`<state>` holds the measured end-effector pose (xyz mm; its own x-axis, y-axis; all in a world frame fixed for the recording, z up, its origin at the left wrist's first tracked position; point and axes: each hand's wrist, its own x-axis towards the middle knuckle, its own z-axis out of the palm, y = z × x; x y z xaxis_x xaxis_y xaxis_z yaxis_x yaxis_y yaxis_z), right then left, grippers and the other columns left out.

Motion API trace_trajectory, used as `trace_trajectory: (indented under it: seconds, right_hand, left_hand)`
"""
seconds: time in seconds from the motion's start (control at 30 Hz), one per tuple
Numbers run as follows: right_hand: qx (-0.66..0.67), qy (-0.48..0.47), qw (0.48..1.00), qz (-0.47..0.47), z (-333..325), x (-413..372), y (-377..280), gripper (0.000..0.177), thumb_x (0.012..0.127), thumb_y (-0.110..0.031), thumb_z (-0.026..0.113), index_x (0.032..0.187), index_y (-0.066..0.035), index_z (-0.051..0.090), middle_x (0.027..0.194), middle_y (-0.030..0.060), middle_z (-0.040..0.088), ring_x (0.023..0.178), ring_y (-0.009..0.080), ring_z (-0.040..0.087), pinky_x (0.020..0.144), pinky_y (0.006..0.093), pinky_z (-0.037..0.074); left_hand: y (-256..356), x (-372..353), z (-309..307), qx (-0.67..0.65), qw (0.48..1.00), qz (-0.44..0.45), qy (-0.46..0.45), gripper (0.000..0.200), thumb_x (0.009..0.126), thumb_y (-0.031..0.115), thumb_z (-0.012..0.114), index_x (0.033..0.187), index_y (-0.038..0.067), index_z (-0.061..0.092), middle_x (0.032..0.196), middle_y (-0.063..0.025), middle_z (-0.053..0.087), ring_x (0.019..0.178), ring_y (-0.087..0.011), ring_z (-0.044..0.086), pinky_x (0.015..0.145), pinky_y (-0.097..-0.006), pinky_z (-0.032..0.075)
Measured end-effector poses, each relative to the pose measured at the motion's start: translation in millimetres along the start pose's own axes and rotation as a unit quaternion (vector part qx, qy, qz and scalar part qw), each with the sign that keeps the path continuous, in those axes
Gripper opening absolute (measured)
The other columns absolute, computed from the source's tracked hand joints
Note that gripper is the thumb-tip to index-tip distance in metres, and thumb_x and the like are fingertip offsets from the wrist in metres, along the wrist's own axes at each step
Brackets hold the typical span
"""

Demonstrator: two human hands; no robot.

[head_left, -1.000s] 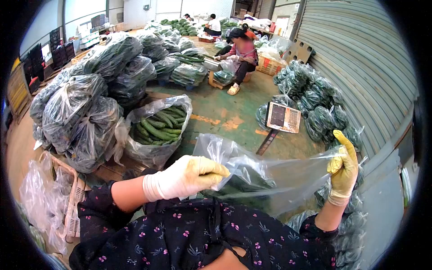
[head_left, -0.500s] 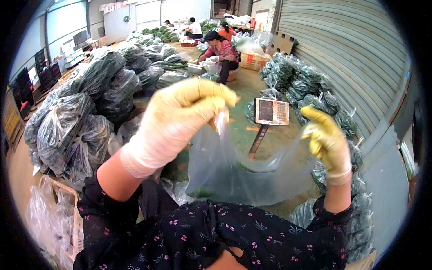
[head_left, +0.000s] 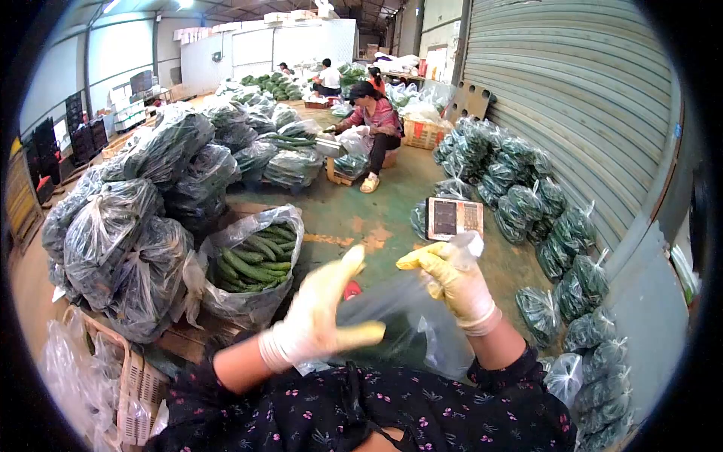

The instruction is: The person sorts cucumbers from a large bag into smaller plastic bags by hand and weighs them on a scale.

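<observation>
Closing the bag point(head_left: 407, 320) looks to be the step in hand. The right hand point(head_left: 454, 282) pinches its bunched neck and holds it up in front of the body, with something dark green showing low inside. The left hand point(head_left: 325, 305) is blurred, fingers spread wide and holding nothing, just beside the bag's slack side. Beyond stand a scale point(head_left: 454, 218) and an open sack point(head_left: 252, 260) of cucumbers. The next move, I judge, calls for the left grip to catch the neck below the right and hold it firm.
</observation>
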<state>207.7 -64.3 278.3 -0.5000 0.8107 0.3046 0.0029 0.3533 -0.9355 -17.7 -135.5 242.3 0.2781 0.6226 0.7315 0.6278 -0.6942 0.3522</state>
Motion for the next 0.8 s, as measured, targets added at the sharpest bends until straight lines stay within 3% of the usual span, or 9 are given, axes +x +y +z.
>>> trace_trajectory:
  seconds: [0.1,0.13,0.2,0.3,0.47,0.57,0.63,0.67,0.8]
  right_hand:
    - [0.034,0.007,0.998,0.043,7,-1,-3,0.032,0.09,-0.031,0.058,0.097,0.0,0.064,0.084,0.0019,0.065,0.053,0.0025,0.04,0.046,0.0166,0.031]
    - [0.054,0.013,0.998,0.032,11,-2,-1,0.027,0.091,-0.027,0.057,0.097,-0.002,0.064,0.086,0.0021,0.066,0.054,0.002,0.04,0.046,0.0165,0.031]
    - [0.045,0.01,0.999,0.026,16,-4,-10,0.017,0.089,-0.017,0.06,0.097,-0.002,0.064,0.093,0.004,0.068,0.061,0.0024,0.046,0.052,0.0168,0.037]
    - [-0.047,0.029,0.998,0.004,8,-7,-32,0.013,0.087,-0.011,0.061,0.096,-0.002,0.064,0.093,0.0039,0.068,0.072,0.0047,0.053,0.062,0.0188,0.042]
    - [-0.152,0.019,0.988,-0.038,5,-11,-47,0.01,0.083,-0.009,0.065,0.089,-0.003,0.068,0.089,0.0057,0.068,0.083,0.0106,0.059,0.076,0.0248,0.046]
    - [-0.146,0.004,0.985,-0.09,1,-4,-37,0.01,0.081,-0.009,0.067,0.09,-0.004,0.069,0.089,0.0058,0.067,0.083,0.0113,0.059,0.076,0.025,0.046]
    - [-0.184,0.006,0.979,-0.086,-1,-11,-51,0.014,0.079,-0.009,0.068,0.092,-0.003,0.068,0.09,0.0057,0.067,0.081,0.011,0.059,0.075,0.0256,0.046]
    - [-0.168,0.022,0.981,-0.09,-5,-13,-58,0.018,0.077,-0.008,0.07,0.093,-0.002,0.068,0.092,0.0058,0.067,0.081,0.011,0.06,0.074,0.0257,0.047]
    - [-0.098,0.002,0.993,-0.072,-25,-36,-94,0.031,0.07,-0.002,0.071,0.1,0.002,0.065,0.098,0.0064,0.067,0.09,0.0139,0.063,0.08,0.0269,0.05]
  left_hand:
    - [-61,-104,85,0.162,0.965,-0.086,-0.186,0.119,0.051,0.047,0.083,0.139,-0.004,0.02,0.137,-0.0285,0.03,0.123,-0.0429,0.037,0.102,-0.045,0.032]
    - [-89,-131,107,-0.041,0.986,-0.111,-0.116,0.12,0.049,0.045,0.083,0.139,-0.003,0.02,0.137,-0.0285,0.03,0.124,-0.0433,0.036,0.103,-0.0463,0.03]
    - [-97,-145,114,-0.018,0.986,-0.131,-0.099,0.118,0.05,0.044,0.083,0.139,-0.003,0.021,0.138,-0.0282,0.03,0.125,-0.043,0.035,0.104,-0.0459,0.03]
    - [-99,-132,95,0.014,0.989,-0.108,-0.096,0.113,0.055,0.041,0.082,0.139,-0.004,0.022,0.139,-0.0275,0.03,0.127,-0.0419,0.034,0.106,-0.0436,0.029]
    - [-35,-23,42,-0.358,0.917,-0.073,-0.16,0.105,0.075,0.037,0.073,0.145,0.0,0.003,0.145,-0.0199,0.026,0.135,-0.0245,0.024,0.111,-0.036,0.018]
    - [7,20,54,-0.372,0.894,-0.143,-0.204,0.068,0.084,0.029,0.065,0.138,0.002,0.032,0.118,-0.0139,0.055,0.111,-0.0186,0.05,0.098,-0.0322,0.038]
    - [10,29,57,-0.563,0.757,-0.184,-0.276,0.038,0.091,0.03,0.056,0.119,0.003,0.052,0.085,-0.0051,0.062,0.086,-0.0108,0.057,0.08,-0.0272,0.046]
    - [16,24,52,-0.568,0.733,-0.219,-0.303,0.034,0.095,0.035,0.047,0.103,0.004,0.059,0.062,0.0009,0.052,0.061,-0.0079,0.052,0.069,-0.0259,0.046]
    - [-8,33,24,-0.685,0.663,-0.275,-0.127,0.042,0.097,0.038,0.037,0.093,0.002,0.059,0.05,0.006,0.036,0.044,-0.0067,0.035,0.052,-0.026,0.041]
